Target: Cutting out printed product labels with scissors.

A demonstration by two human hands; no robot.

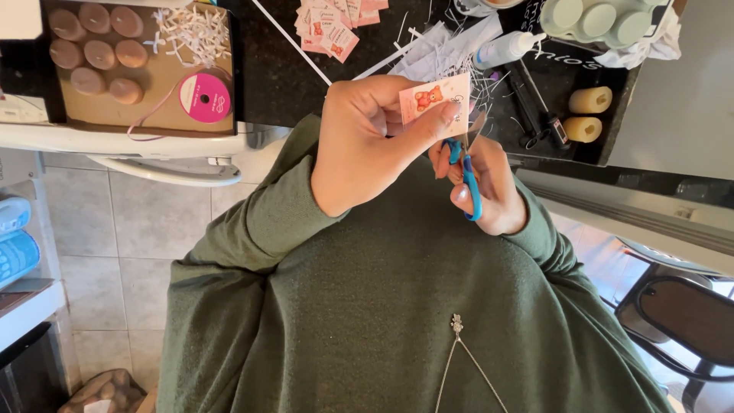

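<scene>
Far left, a cardboard tray point(153, 92) holds brown candles point(99, 53) and a pink ribbon spool point(205, 97). At centre, the left hand point(367, 145) pinches a pink bear tag point(434, 99). Just right, the right hand point(489, 187) grips blue-handled scissors point(468, 172), blades at the tag's edge.

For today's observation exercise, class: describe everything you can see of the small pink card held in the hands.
The pink card is a small, thin rectangle, seemingly paper, printed with a red-orange teddy bear. The left hand pinches it between thumb and fingers, held up flat toward the camera above the dark counter. The blue-handled scissors in the right hand meet its right edge.
</scene>
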